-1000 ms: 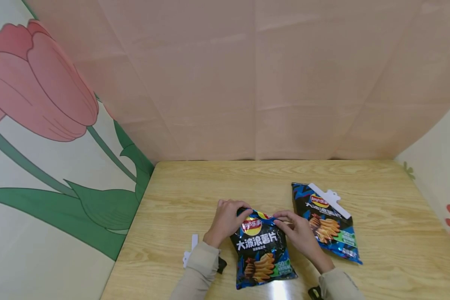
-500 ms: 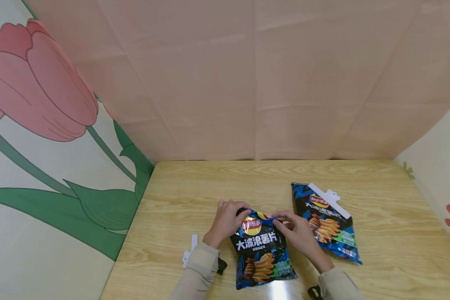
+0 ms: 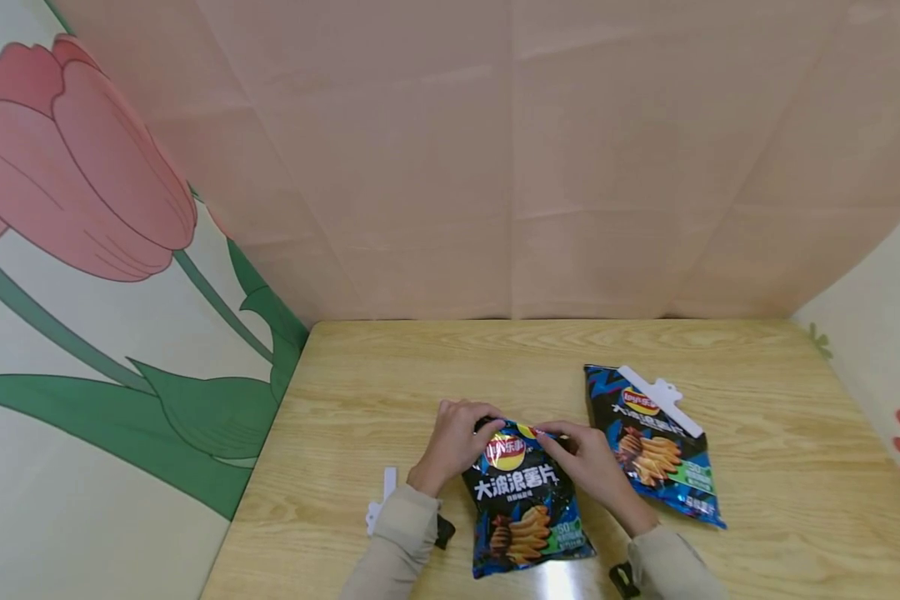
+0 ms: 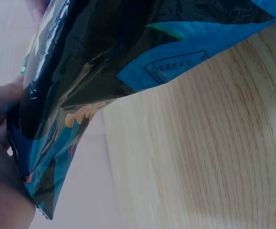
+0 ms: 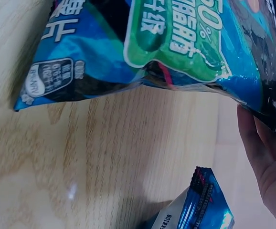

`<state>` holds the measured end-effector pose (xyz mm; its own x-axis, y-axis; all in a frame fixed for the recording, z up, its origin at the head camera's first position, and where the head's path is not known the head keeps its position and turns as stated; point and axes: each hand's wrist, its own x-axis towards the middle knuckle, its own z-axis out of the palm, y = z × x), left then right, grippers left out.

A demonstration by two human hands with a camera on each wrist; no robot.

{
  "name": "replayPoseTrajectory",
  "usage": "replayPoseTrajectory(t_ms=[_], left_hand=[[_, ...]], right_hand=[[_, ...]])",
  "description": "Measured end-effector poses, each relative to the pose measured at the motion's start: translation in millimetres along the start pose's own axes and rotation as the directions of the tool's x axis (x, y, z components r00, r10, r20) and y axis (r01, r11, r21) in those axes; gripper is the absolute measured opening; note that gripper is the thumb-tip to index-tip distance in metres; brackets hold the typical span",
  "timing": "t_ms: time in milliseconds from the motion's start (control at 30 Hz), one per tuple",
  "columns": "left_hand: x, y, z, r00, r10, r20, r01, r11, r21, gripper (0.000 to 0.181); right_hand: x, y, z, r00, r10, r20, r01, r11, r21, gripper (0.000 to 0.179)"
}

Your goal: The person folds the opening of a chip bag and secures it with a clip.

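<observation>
A black and blue potato chip bag (image 3: 519, 500) stands propped in front of me in the head view, its lower end on the table. My left hand (image 3: 459, 440) pinches its top left corner with thumb and fingers. On the right of the same top edge, the thumb and fingers of my right hand (image 3: 587, 462) pinch the bag. The strip between the two hands looks folded over. In the left wrist view the bag's corner (image 4: 45, 191) pokes out beside my fingers. The right wrist view shows fingers behind the bag's (image 5: 176, 43) edge.
A second chip bag (image 3: 645, 450) lies to the right with a white sealing clip (image 3: 660, 400) across its top. Another white clip (image 3: 387, 487) lies left of my left forearm, partly behind the sleeve. The wooden table (image 3: 435, 358) ends at a pinkish cloth backdrop.
My right hand has slid a little to the left along the bag's top edge, and its forearm has followed. My left hand and the second bag stay put.
</observation>
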<state>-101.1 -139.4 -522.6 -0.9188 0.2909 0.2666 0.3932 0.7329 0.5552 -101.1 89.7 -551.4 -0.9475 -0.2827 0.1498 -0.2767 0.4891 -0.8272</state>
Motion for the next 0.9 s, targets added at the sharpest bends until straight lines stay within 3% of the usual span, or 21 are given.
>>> replayPoseTrajectory(t_ms=[633,900], left_hand=[[0.2,2.8,-2.5,0.998,0.004,0.057,-0.004,1.0,-0.007,0.02],[-0.6,4.2,-2.9,0.998,0.024,0.052,-0.024,1.0,-0.014,0.018]], right_hand=[[5.2,-4.3,8.5,1.0,-0.023,-0.003,0.023,1.0,-0.012,0.024],[4.5,-2.7,11.2,0.997,-0.077,-0.02,0.076,0.996,-0.041,0.022]])
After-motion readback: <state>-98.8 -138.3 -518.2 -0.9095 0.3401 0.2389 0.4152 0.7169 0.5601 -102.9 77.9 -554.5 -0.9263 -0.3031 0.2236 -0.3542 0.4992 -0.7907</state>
